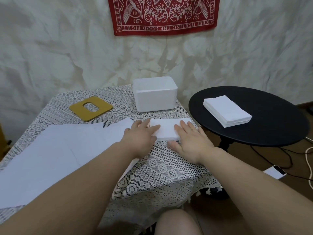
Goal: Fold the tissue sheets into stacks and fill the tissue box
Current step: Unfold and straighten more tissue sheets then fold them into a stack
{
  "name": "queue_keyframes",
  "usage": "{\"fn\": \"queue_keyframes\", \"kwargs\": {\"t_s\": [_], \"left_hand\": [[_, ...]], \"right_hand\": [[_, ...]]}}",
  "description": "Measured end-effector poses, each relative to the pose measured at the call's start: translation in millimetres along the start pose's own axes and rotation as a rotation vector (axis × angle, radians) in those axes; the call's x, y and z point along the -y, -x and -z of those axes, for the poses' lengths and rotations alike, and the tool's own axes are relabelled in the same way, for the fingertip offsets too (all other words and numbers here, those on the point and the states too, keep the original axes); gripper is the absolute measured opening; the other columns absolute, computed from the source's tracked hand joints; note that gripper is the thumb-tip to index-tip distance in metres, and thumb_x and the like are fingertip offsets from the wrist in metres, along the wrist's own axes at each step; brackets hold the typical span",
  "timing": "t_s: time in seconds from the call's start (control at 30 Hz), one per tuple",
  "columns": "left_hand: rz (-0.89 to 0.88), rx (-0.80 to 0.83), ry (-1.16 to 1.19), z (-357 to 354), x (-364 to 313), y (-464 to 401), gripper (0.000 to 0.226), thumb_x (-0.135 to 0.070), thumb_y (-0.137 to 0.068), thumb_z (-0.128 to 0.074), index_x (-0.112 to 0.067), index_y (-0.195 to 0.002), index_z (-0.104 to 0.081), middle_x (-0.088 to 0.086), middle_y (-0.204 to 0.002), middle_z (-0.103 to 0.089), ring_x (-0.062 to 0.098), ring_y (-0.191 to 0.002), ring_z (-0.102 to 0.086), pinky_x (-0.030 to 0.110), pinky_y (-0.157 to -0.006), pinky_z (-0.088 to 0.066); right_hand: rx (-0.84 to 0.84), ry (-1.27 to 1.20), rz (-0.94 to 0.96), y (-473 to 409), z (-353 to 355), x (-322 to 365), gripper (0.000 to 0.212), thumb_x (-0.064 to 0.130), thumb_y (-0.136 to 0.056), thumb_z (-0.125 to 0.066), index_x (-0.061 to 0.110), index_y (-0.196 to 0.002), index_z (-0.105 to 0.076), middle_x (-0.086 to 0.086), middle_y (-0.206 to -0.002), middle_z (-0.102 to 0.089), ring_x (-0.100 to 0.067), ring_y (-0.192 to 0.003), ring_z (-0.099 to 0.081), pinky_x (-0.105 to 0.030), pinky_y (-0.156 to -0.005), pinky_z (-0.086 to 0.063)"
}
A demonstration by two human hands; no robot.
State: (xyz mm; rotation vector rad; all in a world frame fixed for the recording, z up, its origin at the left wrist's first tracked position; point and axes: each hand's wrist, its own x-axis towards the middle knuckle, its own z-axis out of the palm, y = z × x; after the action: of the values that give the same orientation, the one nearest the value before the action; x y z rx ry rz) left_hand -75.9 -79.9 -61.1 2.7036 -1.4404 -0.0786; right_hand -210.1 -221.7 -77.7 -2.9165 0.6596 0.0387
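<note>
Folded tissue (166, 130): lies flat on the lace tabletop (162, 167), in front of the tissue box (155, 94).
Your left hand (139, 138): fingers straight, pressing its left end.
Your right hand (191, 139): fingers straight and together, flat on its right end.
Unfolded sheets (55, 150): spread to your left.
Lid (91, 108): beside the box, off.
Finished stack (227, 112): on the black side table (271, 131).

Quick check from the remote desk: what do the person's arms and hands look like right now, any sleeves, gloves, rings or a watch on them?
Both forearms are bare to the frame edge, with no sleeves in view. The left hand and right hand wear no gloves, and no ring, watch or bracelet shows on either wrist or on the fingers that are visible. No markings or cables on them.
</note>
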Motion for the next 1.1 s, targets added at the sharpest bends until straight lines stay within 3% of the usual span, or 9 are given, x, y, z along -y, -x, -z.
{"fn": "queue_keyframes", "kwargs": {"t_s": [0.13, 0.3, 0.4, 0.53, 0.67, 0.93, 1.1], "left_hand": [[0.018, -0.169, 0.154, 2.5, 25.2, 23.1, 0.051, -0.043, -0.097, -0.043, -0.041, -0.145, -0.027, -0.005, -0.158, -0.012, 0.022, -0.144, -0.009, 0.045, -0.115, -0.018], [0.170, -0.233, 0.092, 11.5, 87.5, 66.9, 0.047, -0.045, -0.091, -0.053, -0.035, -0.137, -0.046, -0.007, -0.150, -0.035, 0.021, -0.138, -0.026, 0.039, -0.111, -0.026], [0.238, -0.215, 0.076, 15.6, 114.2, 96.5, 0.044, -0.046, -0.087, -0.058, -0.033, -0.129, -0.055, -0.010, -0.142, -0.046, 0.016, -0.132, -0.035, 0.033, -0.108, -0.028], [0.232, -0.116, 0.112, 12.8, 118.7, 121.2, 0.065, -0.058, -0.074, -0.067, -0.033, -0.132, -0.051, -0.012, -0.142, -0.045, 0.011, -0.128, -0.043, 0.028, -0.104, -0.034], [0.282, -0.170, 0.147, 6.8, 118.1, 127.1, 0.064, -0.053, -0.076, -0.069, -0.031, -0.133, -0.050, -0.010, -0.137, -0.051, 0.012, -0.123, -0.049, 0.025, -0.100, -0.036], [0.344, -0.175, 0.269, 9.1, 120.6, 130.8, 0.047, -0.046, -0.083, -0.065, -0.030, -0.127, -0.058, -0.010, -0.125, -0.061, 0.011, -0.110, -0.057, 0.021, -0.088, -0.041], [0.327, -0.116, 0.309, 27.6, 132.0, 132.1, 0.039, -0.032, -0.082, -0.068, -0.026, -0.120, -0.062, -0.009, -0.119, -0.063, 0.004, -0.093, -0.052, 0.016, -0.085, -0.038]], "right_hand": [[-0.162, -0.067, 0.098, 9.7, 3.6, 23.8, 0.066, 0.056, -0.096, -0.027, 0.023, -0.151, -0.011, -0.001, -0.159, -0.010, -0.018, -0.146, -0.005, -0.040, -0.119, -0.002], [-0.170, -0.169, 0.209, 18.9, 6.5, 72.3, 0.061, 0.046, -0.095, -0.045, 0.024, -0.147, -0.023, -0.002, -0.146, -0.041, -0.021, -0.134, -0.035, -0.034, -0.115, -0.013], [-0.128, -0.178, 0.254, 18.6, 1.4, 94.4, 0.067, 0.050, -0.090, -0.051, 0.026, -0.147, -0.024, 0.001, -0.145, -0.042, -0.019, -0.136, -0.035, -0.033, -0.116, -0.014], [-0.090, -0.191, 0.301, 12.8, -6.7, 120.9, 0.075, 0.056, -0.084, -0.057, 0.029, -0.146, -0.025, -0.001, -0.148, -0.039, -0.022, -0.135, -0.035, -0.037, -0.111, -0.027], [-0.055, -0.164, 0.327, 5.6, -13.0, 139.4, 0.077, 0.058, -0.082, -0.058, 0.030, -0.145, -0.027, -0.003, -0.147, -0.039, -0.026, -0.133, -0.037, -0.038, -0.105, -0.033], [-0.134, -0.100, 0.352, -3.3, -16.8, 145.3, 0.028, 0.041, -0.094, -0.050, 0.022, -0.109, -0.064, 0.000, -0.100, -0.065, -0.022, -0.094, -0.059, -0.031, -0.076, -0.047], [-0.135, -0.156, 0.329, -3.6, -16.1, 146.4, 0.030, 0.044, -0.094, -0.047, 0.023, -0.087, -0.067, 0.007, -0.074, -0.063, -0.016, -0.074, -0.060, -0.027, -0.059, -0.042]]}}
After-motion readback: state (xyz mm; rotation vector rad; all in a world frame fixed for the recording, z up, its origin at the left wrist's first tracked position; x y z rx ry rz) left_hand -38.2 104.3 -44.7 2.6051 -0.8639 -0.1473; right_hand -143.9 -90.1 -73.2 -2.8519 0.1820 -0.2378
